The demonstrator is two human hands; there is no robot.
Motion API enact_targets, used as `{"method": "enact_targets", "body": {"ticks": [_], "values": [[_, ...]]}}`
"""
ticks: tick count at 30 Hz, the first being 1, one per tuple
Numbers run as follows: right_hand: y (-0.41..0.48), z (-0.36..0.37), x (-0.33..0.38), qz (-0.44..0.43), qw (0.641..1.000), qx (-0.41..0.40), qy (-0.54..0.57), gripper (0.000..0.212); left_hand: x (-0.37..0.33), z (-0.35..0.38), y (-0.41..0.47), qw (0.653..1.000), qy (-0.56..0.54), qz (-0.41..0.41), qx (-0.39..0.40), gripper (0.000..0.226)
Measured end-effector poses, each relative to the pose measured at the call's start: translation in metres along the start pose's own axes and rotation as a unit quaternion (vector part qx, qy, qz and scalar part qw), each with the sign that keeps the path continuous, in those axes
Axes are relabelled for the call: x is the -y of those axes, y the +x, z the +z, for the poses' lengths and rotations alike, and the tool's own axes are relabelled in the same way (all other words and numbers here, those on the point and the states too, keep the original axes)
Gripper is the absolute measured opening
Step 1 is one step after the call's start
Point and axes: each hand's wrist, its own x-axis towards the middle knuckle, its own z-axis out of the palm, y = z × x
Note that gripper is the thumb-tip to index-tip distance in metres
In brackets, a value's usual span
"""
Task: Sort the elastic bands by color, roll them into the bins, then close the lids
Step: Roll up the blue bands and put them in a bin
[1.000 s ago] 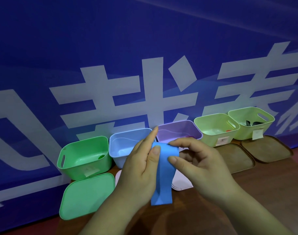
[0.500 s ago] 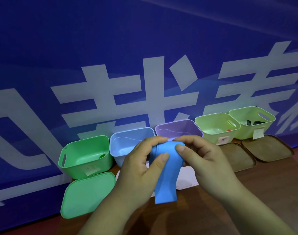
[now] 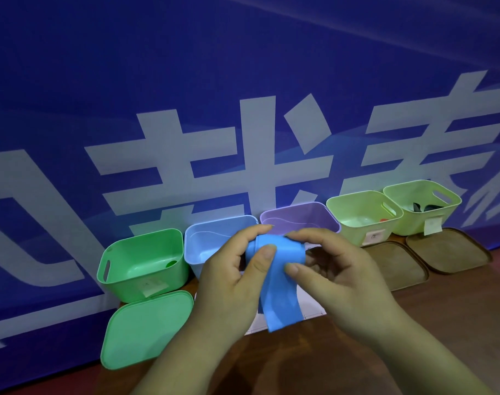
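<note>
Both hands hold a blue elastic band in front of the bins. My left hand curls round its rolled top end, thumb pressed on the front. My right hand pinches the same roll from the right. The band's loose tail hangs down to the table. Behind it stand a green bin, a light blue bin, a purple bin and two yellow-green bins. All bins are open.
A green lid lies before the green bin. Two brown lids lie before the yellow-green bins. A white lid shows partly under my hands. The far right bin holds dark bands. A blue banner stands right behind the bins.
The roll at the band's top has grown and the hanging tail has become shorter. My left fingers went from straight to curled round the roll.
</note>
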Motion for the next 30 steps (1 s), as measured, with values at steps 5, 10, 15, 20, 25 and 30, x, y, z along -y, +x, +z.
{"method": "enact_targets", "body": {"ticks": [5,10,15,20,25,30], "values": [[0.001,-0.001,-0.005,-0.003,1.0,0.003,0.003,0.032,-0.002,-0.001,-0.001,1.0,0.014,-0.002,0.002,0.024],[0.002,-0.003,-0.003,-0.007,1.0,0.004,0.01,0.031,-0.004,-0.002,0.0,1.0,0.021,0.006,0.014,0.026],[0.006,-0.006,0.003,0.017,0.996,-0.015,0.089,0.03,-0.002,-0.004,0.003,0.998,-0.005,0.006,0.063,0.041],[0.01,-0.009,0.001,0.052,0.995,-0.027,0.084,0.028,0.0,-0.004,0.004,0.997,-0.043,0.049,0.051,0.04],[0.01,-0.01,0.0,0.066,0.994,-0.015,0.09,0.025,0.003,-0.002,0.005,0.997,-0.05,0.035,0.046,0.033],[0.009,-0.01,0.0,0.065,0.995,-0.005,0.076,0.025,0.005,0.0,0.005,0.997,-0.053,0.026,0.044,0.035]]}}
